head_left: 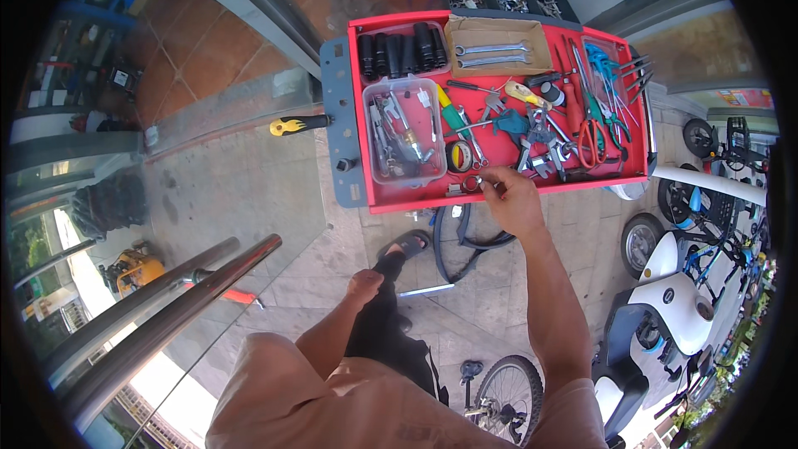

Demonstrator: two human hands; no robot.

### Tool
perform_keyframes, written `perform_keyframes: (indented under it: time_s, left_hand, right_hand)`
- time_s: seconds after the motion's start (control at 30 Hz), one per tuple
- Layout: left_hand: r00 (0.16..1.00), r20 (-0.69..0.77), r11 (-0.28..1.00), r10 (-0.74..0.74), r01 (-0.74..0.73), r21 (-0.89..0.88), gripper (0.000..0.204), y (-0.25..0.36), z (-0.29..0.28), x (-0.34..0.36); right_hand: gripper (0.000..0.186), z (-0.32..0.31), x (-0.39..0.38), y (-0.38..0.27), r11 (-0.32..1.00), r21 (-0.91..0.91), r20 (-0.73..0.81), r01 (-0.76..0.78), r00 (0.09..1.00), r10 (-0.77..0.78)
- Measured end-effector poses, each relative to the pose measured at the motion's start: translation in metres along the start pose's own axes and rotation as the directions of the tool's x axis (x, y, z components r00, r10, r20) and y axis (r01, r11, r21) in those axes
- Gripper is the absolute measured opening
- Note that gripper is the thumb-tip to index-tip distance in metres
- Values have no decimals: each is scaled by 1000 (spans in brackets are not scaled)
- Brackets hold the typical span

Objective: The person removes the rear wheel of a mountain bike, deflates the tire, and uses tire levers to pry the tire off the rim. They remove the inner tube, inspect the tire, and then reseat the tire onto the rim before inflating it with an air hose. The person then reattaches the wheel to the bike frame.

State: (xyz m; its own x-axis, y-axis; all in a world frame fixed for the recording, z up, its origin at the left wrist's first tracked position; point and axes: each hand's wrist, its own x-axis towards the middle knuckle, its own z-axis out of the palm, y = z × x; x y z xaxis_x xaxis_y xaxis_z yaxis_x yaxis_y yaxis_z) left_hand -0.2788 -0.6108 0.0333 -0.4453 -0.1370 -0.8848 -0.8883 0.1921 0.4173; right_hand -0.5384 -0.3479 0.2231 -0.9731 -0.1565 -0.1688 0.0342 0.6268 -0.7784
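Note:
My right hand (514, 202) reaches over the near edge of the red tool drawer (399, 197). Its thumb and fingertips pinch the edge of a small metal ring (471, 184), perhaps a hose clamp. Just beyond lie a yellow-and-black roll of tape (458, 155) and a combination wrench (476, 150). A clear plastic bin (441, 168) of metal fittings sits on the drawer's left side. In front of my dark trousers, my left hand (364, 287) hangs closed, away from the drawer. Whatever it may hold is hidden.
Black sockets (406, 51), a cardboard box (495, 27) with wrenches, red-handled scissors (591, 145) and pliers crowd the drawer. A yellow-and-black handled tool (299, 125) juts out left. Metal rails (179, 316) stand left; a bicycle wheel (505, 395) and a white scooter (669, 299) stand right.

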Motion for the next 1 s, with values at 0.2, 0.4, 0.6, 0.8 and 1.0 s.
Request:
perform_keyframes:
  time_s: [0.2, 0.4, 0.6, 0.8, 1.0]
  left_hand:
    - [998, -66, 973, 7, 8, 232, 29, -39, -15, 29]
    - [990, 58, 897, 130, -143, 418, 28, 19, -16, 21]
    - [751, 559, 799, 352, -552, 238, 22, 223, -34, -91]
    - [671, 99, 634, 735, -731, 253, 11, 317, -69, -68]
    - [589, 60, 545, 806, -778, 312, 12, 328, -40, -60]
  right_hand:
    - [17, 19, -82, 24, 942, 266, 3, -206, 977, 213]
    - [14, 67, -210, 56, 890, 145, 140, -432, 900, 414]
    - [18, 93, -314, 79, 727, 171, 190, -665, 747, 637]
    - [21, 97, -353, 84, 630, 259, 129, -732, 672, 729]
    - [23, 95, -368, 83, 442, 483, 87, -755, 544, 835]
